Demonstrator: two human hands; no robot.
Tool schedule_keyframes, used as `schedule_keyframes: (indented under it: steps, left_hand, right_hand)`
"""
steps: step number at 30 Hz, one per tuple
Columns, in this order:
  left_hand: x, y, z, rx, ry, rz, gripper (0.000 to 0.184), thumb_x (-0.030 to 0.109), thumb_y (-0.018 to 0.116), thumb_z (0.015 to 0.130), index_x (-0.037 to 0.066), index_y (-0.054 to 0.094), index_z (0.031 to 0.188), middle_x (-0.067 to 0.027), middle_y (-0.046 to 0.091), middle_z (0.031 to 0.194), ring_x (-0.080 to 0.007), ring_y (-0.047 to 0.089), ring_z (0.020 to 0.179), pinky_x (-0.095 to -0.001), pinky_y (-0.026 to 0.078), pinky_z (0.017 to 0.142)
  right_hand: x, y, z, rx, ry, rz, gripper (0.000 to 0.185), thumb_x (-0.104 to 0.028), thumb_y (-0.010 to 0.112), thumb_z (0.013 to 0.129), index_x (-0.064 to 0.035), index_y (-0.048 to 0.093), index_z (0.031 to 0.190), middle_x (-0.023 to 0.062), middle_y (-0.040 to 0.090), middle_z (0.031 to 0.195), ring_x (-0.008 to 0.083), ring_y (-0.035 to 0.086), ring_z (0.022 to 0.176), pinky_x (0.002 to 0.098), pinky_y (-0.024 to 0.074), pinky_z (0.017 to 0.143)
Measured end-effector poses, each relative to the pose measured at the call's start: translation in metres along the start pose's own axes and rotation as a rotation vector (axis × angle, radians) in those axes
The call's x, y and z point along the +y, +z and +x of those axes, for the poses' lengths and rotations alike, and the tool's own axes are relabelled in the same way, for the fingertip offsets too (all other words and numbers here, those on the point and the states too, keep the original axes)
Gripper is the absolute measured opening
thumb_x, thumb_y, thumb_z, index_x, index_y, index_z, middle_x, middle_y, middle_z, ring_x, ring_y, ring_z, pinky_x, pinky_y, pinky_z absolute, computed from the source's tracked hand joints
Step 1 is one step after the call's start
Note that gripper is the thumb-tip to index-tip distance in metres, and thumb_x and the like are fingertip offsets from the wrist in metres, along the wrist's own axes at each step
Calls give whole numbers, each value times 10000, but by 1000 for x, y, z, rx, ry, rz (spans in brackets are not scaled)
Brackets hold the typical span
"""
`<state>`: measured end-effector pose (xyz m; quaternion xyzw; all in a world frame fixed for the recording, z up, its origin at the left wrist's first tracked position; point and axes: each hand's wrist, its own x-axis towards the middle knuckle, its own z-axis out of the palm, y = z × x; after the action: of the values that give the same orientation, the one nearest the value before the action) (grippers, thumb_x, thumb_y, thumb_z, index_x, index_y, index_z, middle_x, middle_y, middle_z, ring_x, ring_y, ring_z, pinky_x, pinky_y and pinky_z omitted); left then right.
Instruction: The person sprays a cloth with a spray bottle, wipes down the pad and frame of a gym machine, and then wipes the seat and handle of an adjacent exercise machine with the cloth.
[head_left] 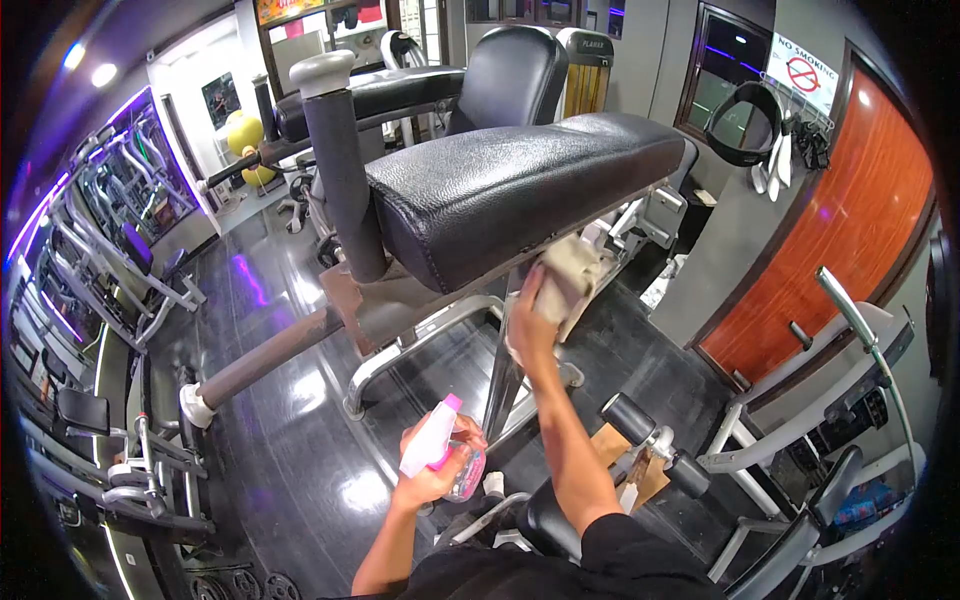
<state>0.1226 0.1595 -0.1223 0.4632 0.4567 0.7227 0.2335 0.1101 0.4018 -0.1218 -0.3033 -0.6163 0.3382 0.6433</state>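
Observation:
My left hand (432,470) is wrapped round a spray bottle (468,474) with a white and pink trigger head, held low in front of me. Up and to the right, my right hand (532,318) grips a beige cloth (572,275). The cloth is at the underside of a black padded seat (520,185), by the metal frame beneath it; whether it presses on the metal I cannot tell. A dark upright post with a grey cap (345,170) rises at the seat's left end. Below the seat is a worn metal plate (385,305).
A foam-covered bar (265,365) juts out to the lower left. Behind stands a black backrest (508,80). Padded rollers (655,440) and a machine with grey arms (840,400) are at the right, near an orange-brown door (830,230). Weight plates (245,585) lie at the bottom left.

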Motion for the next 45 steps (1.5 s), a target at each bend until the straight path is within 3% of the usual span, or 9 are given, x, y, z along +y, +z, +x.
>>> schedule_keyframes:
  steps: [3,9,16,24,31,33,36,38,45]
  left_hand:
    - [8,5,7,-23,17,15,204,-13,605,820,-33,521,1005,-154,630,915,-224,663,799,-336,537,733]
    - [13,4,-9,4,46,21,214,-25,600,809,-36,520,1006,-164,626,925,-235,668,806,-344,537,735]
    - [19,5,-8,18,71,-16,222,-28,606,795,-41,525,1001,-165,623,917,-237,668,777,-346,536,722]
    - [14,8,-13,17,51,-17,219,-29,607,794,-40,524,996,-160,623,912,-230,665,769,-342,534,719]
    - [8,20,0,-30,5,-67,224,-35,596,800,-38,514,1008,-157,621,914,-228,667,768,-344,536,712]
    - [8,18,1,-40,20,-53,228,-37,596,800,-37,514,1013,-158,620,917,-232,668,768,-346,536,708]
    - [4,11,-3,-37,47,-3,236,-38,596,799,-36,514,1020,-159,617,921,-236,667,772,-352,536,709]
    - [4,4,-7,-39,53,44,239,-37,596,798,-37,516,1023,-160,617,921,-237,666,777,-355,536,713]
    - [7,-10,-9,105,20,1,216,-43,574,803,-48,521,1012,-161,614,903,-236,660,795,-354,532,735]
  right_hand:
    - [0,-13,-1,47,-387,-149,275,-122,507,938,3,535,1182,180,589,1116,299,535,1114,370,372,984]
    - [-24,-33,71,-275,719,-102,763,-641,234,924,1,533,1209,224,615,1056,362,604,933,408,426,870]
    - [-15,-14,5,44,-572,-215,294,-17,495,904,-18,536,1194,182,569,1157,350,523,1105,395,378,967]
    - [-25,-27,66,-428,764,-273,494,-373,356,998,41,506,1222,185,632,1036,352,600,896,431,454,838]
    - [6,-31,-14,-398,-337,-453,483,-182,619,785,-48,511,1237,210,472,1265,422,391,1222,437,309,1046]
    - [18,-13,19,51,-276,49,429,-269,520,911,10,484,1235,182,504,1240,325,416,1233,400,299,1047]
    - [73,-28,89,-373,681,-73,518,-417,292,1008,-19,487,1275,151,625,916,238,578,840,350,433,827]
    - [92,-16,115,-426,419,754,552,-470,396,958,10,552,1182,61,586,1141,190,525,1054,317,379,934]
    - [73,-29,123,-546,646,541,490,-403,361,952,-7,562,1159,113,605,1107,213,554,1025,332,400,928]
